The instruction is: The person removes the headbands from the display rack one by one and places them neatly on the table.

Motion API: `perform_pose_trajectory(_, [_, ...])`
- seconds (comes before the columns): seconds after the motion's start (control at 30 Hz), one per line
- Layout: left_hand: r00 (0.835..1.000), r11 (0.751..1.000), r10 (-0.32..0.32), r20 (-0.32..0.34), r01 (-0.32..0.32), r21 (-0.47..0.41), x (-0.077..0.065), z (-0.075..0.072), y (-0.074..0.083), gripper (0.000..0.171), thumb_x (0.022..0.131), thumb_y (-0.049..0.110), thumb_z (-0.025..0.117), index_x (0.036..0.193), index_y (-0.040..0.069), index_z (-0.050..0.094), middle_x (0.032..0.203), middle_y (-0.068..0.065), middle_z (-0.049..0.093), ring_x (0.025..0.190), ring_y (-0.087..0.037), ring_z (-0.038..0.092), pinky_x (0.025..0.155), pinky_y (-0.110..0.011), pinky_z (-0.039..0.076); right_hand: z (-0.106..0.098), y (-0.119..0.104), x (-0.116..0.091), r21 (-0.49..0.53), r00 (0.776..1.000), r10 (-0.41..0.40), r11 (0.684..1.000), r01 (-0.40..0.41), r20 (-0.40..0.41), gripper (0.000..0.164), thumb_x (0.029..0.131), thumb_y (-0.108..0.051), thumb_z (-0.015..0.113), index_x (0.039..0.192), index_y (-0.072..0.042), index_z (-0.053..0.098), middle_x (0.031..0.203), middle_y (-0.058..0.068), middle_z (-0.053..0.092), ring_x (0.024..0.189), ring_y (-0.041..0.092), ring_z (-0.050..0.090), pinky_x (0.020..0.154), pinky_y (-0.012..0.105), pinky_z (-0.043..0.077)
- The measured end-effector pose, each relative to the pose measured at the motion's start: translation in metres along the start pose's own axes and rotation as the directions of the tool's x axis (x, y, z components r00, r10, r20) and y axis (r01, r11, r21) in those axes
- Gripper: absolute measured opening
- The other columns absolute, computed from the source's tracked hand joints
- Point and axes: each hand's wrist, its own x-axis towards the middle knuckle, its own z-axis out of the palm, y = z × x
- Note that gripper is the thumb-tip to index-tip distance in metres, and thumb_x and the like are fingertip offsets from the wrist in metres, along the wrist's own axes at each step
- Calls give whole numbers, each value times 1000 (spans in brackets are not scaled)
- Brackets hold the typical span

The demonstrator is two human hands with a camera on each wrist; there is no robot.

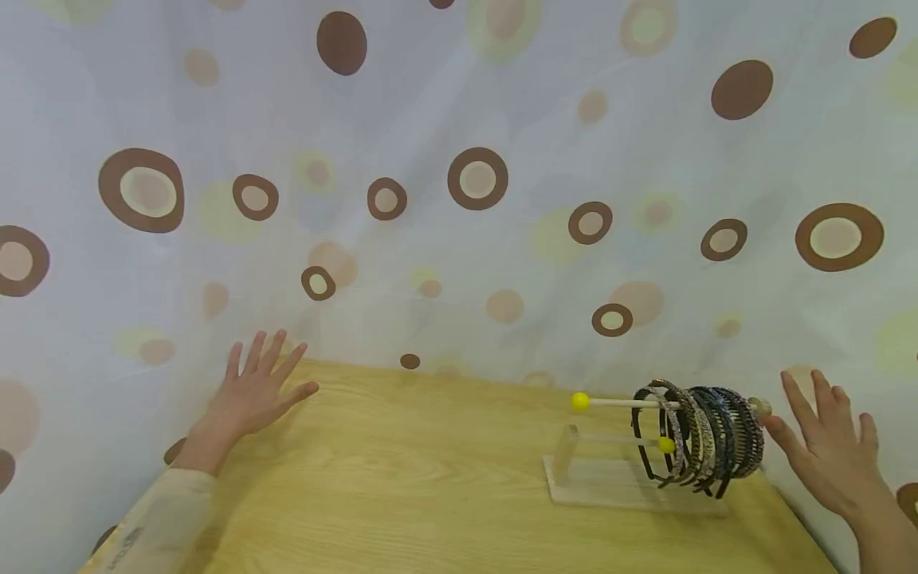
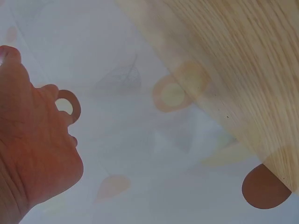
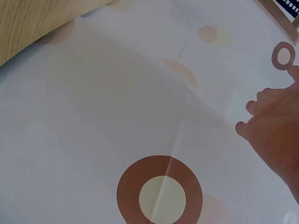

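Plainly, left hand [image 1: 251, 401] and right hand [image 1: 832, 456] spread wide, empty; headbands [image 1: 720, 434] crowd the rack's [image 1: 610, 488] end near the right edge of the desk [image 1: 402, 478], where a right-hand knock could topple everything.

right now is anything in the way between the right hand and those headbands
Only a small round knob: it pokes out at the right end of the row of headbands, on the side facing the right hand. Nothing else visible stands between them; whether hand and knob touch, I can't tell.
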Motion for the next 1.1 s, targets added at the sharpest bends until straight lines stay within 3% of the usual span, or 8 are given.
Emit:
perform_pose_trajectory(0.13, [1000,1000,2,16,-2,-8,3,1,1,84,101,69,39,164,15,21,167,-23,-2,149,-42,-19,111,-62,-22,0,-1,-4,81,1000,1,997,-2,11,72,111,-34,42,165,-13,0,165,25,-15,144,59,-9,103,79,-13])
perform_pose_trajectory(0.23, [1000,1000,-5,28,6,-26,3,3,2,84,101,68,39,164,15,21,167,-21,-5,149,-42,-19,111,-62,-22,-6,-2,-5,210,997,33,977,-46,66,62,112,-31,39,164,-7,13,161,36,8,135,67,19,96,84,16])
perform_pose_trajectory(0.3, [1000,999,-2,26,3,-35,3,4,3,83,102,68,39,164,16,20,167,-21,-6,149,-42,-18,111,-62,-22,-9,-1,-6,282,994,60,956,-83,89,57,113,-30,38,161,-3,26,151,37,34,127,51,47,94,68,40])
perform_pose_trajectory(0.37, [1000,999,8,24,-7,-47,4,4,4,83,102,67,40,164,16,20,167,-21,-6,150,-43,-17,111,-61,-22,-10,-1,-8,345,992,78,932,-110,104,54,113,-31,39,157,-1,35,140,29,52,117,24,60,87,44,53])
perform_pose_trajectory(0.5, [999,997,47,22,-45,-64,8,5,7,82,103,64,42,164,16,20,167,-23,-2,150,-46,-10,112,-63,-20,-5,-1,-11,440,991,67,891,-111,114,53,112,-29,42,158,-3,36,137,22,56,102,-12,56,77,13,50])
perform_pose_trajectory(0.67, [996,992,79,32,-75,-99,11,4,14,82,103,62,44,165,15,17,166,-26,1,150,-47,-8,113,-65,-16,-2,-3,-9,472,988,79,871,-133,133,57,111,-30,45,162,-7,28,147,35,41,101,-14,54,77,10,48])
perform_pose_trajectory(0.93, [994,987,106,16,-103,-125,15,6,23,82,103,60,47,165,16,15,163,-29,10,150,-48,-5,113,-68,-10,4,-4,-8,459,993,103,881,-117,57,53,110,-23,49,156,0,36,139,37,48,98,-16,54,74,12,52])
perform_pose_trajectory(1.1, [985,976,171,-16,-171,-134,19,7,34,79,104,56,49,165,17,17,162,-28,17,149,-49,5,112,-71,-2,8,-8,-9,491,993,113,863,-116,35,51,108,-21,54,153,1,43,126,6,61,94,-8,63,72,17,56])
